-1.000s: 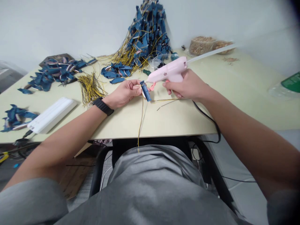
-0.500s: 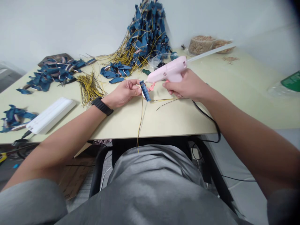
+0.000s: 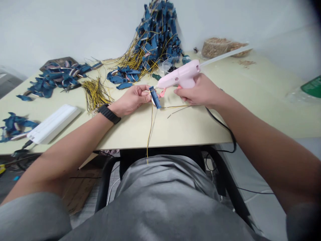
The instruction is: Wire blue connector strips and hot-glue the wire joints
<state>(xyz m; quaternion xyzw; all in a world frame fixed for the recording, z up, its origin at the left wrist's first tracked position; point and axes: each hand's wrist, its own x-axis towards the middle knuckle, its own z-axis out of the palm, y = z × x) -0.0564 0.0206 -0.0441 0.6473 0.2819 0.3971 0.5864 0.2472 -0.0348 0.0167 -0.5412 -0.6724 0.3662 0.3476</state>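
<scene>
Between its thumb and fingers, my left hand point(image 3: 135, 98) grips a small blue piece point(image 3: 155, 97) with a white part behind it. Yellow and black wires point(image 3: 149, 134) hang from the piece over the table's front edge; another pair runs right along the tabletop. My right hand point(image 3: 200, 91) is wrapped round the handle of a pink glue gun point(image 3: 178, 76), which points left. Its nozzle is at the upper end of the blue piece; whether they touch I cannot tell. A long translucent glue stick point(image 3: 225, 54) sticks out of the gun's back.
A tall heap of blue pieces point(image 3: 157, 36) with wires stands at the back. More blue pieces point(image 3: 57, 75), a yellow wire bundle point(image 3: 95, 93) and a white box point(image 3: 54, 124) lie left. At back right sits a tub of tan bits point(image 3: 215, 48); a black cord point(image 3: 220, 124) hangs near my right wrist.
</scene>
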